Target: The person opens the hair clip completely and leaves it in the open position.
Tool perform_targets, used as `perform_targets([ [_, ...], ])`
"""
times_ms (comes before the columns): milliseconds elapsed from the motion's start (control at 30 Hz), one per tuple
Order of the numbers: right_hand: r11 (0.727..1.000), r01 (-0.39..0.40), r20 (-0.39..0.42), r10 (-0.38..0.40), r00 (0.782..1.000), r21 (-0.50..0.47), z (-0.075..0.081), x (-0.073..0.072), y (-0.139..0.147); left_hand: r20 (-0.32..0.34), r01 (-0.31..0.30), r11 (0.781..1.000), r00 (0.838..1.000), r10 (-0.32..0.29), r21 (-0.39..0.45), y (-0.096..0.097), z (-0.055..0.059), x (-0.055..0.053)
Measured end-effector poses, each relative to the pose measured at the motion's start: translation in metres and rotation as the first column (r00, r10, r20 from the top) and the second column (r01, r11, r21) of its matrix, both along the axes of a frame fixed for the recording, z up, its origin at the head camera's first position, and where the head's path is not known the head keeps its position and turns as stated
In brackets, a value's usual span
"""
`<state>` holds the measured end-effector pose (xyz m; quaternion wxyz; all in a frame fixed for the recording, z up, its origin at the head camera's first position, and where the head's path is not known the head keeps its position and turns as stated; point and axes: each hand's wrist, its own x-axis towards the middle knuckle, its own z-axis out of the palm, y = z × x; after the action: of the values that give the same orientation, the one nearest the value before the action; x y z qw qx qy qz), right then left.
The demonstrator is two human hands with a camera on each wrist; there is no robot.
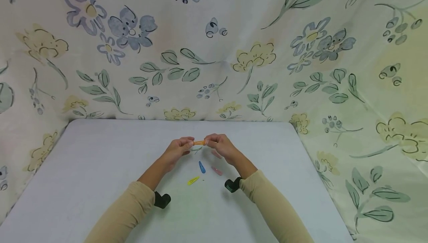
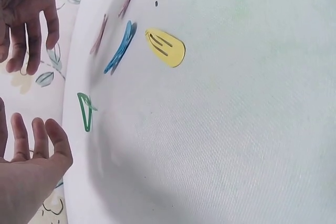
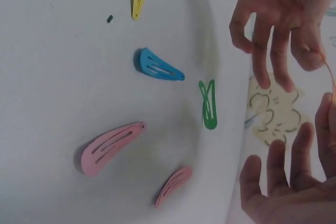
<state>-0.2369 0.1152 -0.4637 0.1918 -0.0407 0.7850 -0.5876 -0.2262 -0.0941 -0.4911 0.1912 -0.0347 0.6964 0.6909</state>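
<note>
Both hands are raised over the far part of the table, pinching an orange hair snap clip (image 1: 199, 143) between them. The left hand (image 1: 177, 151) holds its left end with thumb and index finger. At the opposite end is the right hand (image 1: 224, 148), thumb and finger on the clip. In the right wrist view only a thin orange edge (image 3: 329, 71) shows. Beneath the hands lies a green hair clip (image 3: 209, 106). Nearer the body are a blue hair clip (image 1: 202, 167), a yellow hair clip (image 1: 193, 180) and two pink hair clips, one larger (image 3: 110, 148) and one smaller (image 3: 174, 185).
The white tabletop (image 1: 100, 168) ends at a far edge just beyond the hands. Behind it hangs a floral cloth (image 1: 214, 49). A tiny dark bit (image 3: 109, 19) lies near the yellow clip. Dark wrist cameras sit under both sleeves.
</note>
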Motion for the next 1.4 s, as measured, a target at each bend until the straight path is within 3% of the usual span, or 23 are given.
perform_targets([
  [167, 0.997, 0.027, -0.022, -0.025, 0.999, 0.077, -0.003, -0.001, -0.001, -0.079, -0.014, 0.991, 0.997, 0.004, -0.136, 0.000, -0.001, 0.001],
  [300, 0.981, 0.016, -0.135, 0.010, 0.991, 0.195, -0.012, -0.003, -0.002, -0.194, -0.056, 0.957, 0.981, 0.000, -0.283, 0.002, -0.003, 0.002],
  [467, 0.951, 0.010, -0.323, 0.096, 0.941, 0.310, -0.019, -0.004, -0.004, -0.302, -0.104, 0.913, 0.953, -0.022, -0.394, 0.004, -0.009, 0.002],
  [633, 0.924, 0.028, -0.418, 0.145, 0.897, 0.381, -0.021, -0.001, -0.008, -0.373, -0.136, 0.890, 0.927, -0.042, -0.436, 0.004, -0.014, 0.002],
  [833, 0.869, 0.062, -0.468, 0.203, 0.860, 0.492, -0.024, 0.002, -0.012, -0.437, -0.160, 0.856, 0.896, -0.084, -0.492, 0.004, -0.020, 0.004],
  [933, 0.831, 0.080, -0.492, 0.246, 0.835, 0.551, -0.028, 0.003, -0.013, -0.475, -0.177, 0.832, 0.873, -0.115, -0.526, 0.004, -0.024, 0.005],
  [1100, 0.780, 0.091, -0.493, 0.295, 0.819, 0.619, -0.036, 0.004, -0.015, -0.529, -0.209, 0.787, 0.832, -0.169, -0.581, 0.002, -0.030, 0.007],
  [1267, 0.768, 0.087, -0.480, 0.304, 0.823, 0.635, -0.042, 0.004, -0.016, -0.546, -0.224, 0.755, 0.812, -0.205, -0.617, 0.002, -0.035, 0.008],
  [1400, 0.757, 0.098, -0.492, 0.316, 0.811, 0.646, -0.047, 0.004, -0.016, -0.550, -0.227, 0.748, 0.808, -0.212, -0.623, 0.003, -0.037, 0.008],
])
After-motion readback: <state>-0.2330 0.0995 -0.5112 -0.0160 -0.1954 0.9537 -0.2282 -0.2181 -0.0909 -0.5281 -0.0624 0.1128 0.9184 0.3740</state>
